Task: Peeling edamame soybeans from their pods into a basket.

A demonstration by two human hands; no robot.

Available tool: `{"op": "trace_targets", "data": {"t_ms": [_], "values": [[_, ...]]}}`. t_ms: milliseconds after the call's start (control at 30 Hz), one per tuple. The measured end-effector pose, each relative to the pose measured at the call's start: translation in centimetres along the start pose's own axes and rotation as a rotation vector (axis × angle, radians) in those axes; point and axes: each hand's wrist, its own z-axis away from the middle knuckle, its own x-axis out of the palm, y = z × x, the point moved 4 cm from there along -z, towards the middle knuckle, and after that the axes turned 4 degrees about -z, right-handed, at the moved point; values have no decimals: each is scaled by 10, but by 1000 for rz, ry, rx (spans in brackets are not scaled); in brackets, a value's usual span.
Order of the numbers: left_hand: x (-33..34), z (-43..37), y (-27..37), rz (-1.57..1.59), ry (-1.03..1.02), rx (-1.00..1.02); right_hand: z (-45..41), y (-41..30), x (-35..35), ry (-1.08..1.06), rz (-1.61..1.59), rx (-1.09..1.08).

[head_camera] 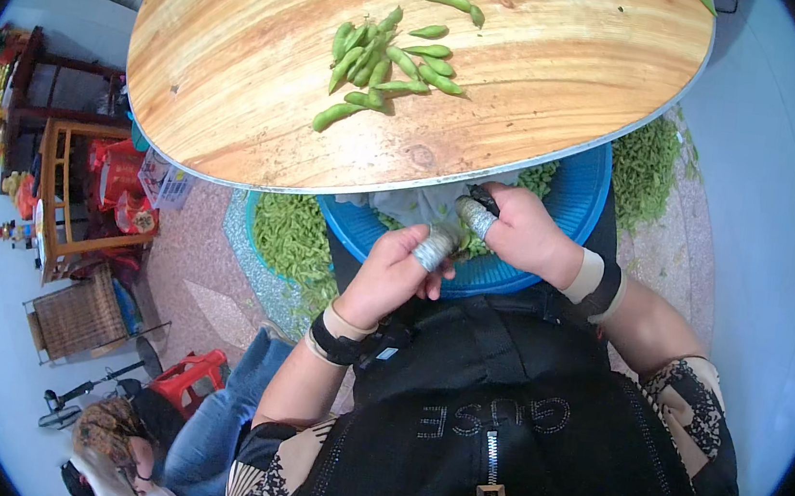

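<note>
Green soybean pods (367, 56) lie in a loose cluster on the round wood-grain tabletop (240, 86). Under its near edge, a blue plastic basin (584, 202) holds shelled green beans (537, 180) and a pale cloth or bag (417, 203). My left hand (403, 263), its thumb wrapped in silvery tape, is over the basin's near left part with fingers curled; whether it holds a pod is blurred. To its right, my right hand (516, 224), also with a taped thumb, is bent over the basin; its fingertips are partly hidden and any pod between them cannot be made out.
Heaps of pods lie on the floor left (290, 237) and right (641, 172) of the basin. At the left stand a wooden frame (64, 242), a wicker seat (81, 316) and a red plastic stool (191, 379). Another person in jeans (230, 390) is at the lower left.
</note>
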Motion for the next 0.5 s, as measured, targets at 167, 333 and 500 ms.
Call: {"op": "trace_targets", "data": {"t_ms": [167,333,500], "values": [[0,1,-8,52,-15,147,-3,-10,0,-121,-166,424],[-4,4,-1,82,120,153,-1,-10,-10,-20,299,178],[-8,5,6,-514,332,479,3,-38,-12,-180,365,210]]}}
